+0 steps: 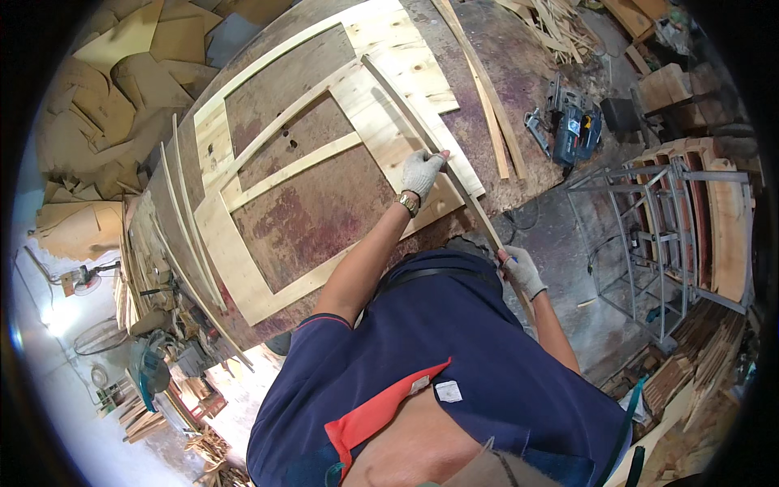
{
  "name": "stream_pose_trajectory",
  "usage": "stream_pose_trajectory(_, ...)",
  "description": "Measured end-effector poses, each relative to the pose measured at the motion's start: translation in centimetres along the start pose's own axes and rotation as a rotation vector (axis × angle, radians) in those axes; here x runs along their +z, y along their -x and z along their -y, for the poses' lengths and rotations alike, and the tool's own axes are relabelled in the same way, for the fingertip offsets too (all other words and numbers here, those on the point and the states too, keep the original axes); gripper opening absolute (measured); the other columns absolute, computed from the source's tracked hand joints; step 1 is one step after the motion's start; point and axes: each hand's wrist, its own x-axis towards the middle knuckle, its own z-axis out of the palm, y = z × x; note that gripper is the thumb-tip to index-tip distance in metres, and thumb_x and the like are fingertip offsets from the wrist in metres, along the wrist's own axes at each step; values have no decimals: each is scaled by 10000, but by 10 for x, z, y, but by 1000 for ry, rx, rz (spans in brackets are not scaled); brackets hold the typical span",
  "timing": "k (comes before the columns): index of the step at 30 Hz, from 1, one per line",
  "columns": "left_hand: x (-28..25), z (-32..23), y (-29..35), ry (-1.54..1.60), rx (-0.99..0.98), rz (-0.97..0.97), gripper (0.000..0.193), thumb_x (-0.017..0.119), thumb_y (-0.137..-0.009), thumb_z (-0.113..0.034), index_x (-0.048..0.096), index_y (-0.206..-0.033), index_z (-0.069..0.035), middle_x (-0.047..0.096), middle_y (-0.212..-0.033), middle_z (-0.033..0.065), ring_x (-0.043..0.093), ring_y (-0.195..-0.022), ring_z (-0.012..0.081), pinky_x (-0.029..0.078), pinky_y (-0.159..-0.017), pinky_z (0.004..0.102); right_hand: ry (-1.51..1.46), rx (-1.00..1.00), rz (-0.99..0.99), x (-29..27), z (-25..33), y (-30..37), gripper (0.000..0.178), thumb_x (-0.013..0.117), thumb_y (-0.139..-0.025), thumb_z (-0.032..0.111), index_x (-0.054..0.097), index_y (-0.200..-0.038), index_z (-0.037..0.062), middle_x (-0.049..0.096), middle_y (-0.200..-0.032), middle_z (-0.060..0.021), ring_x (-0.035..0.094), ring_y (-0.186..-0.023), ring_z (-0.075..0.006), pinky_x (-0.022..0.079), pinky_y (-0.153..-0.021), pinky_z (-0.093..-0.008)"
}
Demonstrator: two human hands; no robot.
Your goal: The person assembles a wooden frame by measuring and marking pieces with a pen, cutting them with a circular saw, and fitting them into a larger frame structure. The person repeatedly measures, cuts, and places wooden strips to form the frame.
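My left hand (423,172), in a pale knit work glove with a watch at the wrist, grips a long, thin wooden strip (479,219) around its middle. Closer to my body, my right hand (523,272), gloved the same way, is closed around the strip's lower part. The strip slants from the worktable past my right side, its far end over the plywood. Beneath it lies a pale plywood frame (235,256) with rectangular openings. A second plywood frame (398,40) lies farther off, partly covered by the near one.
A blue power tool (572,130) rests at the table's (503,89) right end, near two long wood strips (479,89). Off to the right stand a grey metal rack (641,235) and curved boards (722,211). Sheet offcuts (105,97) are heaped at far left; narrow strips (187,219) line the left edge.
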Motion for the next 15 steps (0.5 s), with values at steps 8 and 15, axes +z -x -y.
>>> stream_pose_trajectory(8, 7, 6, -57, -121, -71, 207, 477, 740, -945, -483, 725, -905, -8, 698, -785, 56, 596, -687, 157, 484, -632, 337, 427, -299, -316, -5, -9, -34, 430, 640, -1035, 446, 644, -893, 40, 576, -654, -135, 610, -615, -284, 438, -579, -432)
stream_pose_trajectory(15, -30, -15, -144, -231, 18, -115, 536, 746, -965, -441, 663, -1240, 11, 747, -888, 123, 670, -745, 164, 522, -658, 342, 546, -102, -431, 5, 6, -40, 354, 707, -979, 430, 712, -1010, 77, 676, -777, -221, 699, -753, -407, 504, -661, -487)
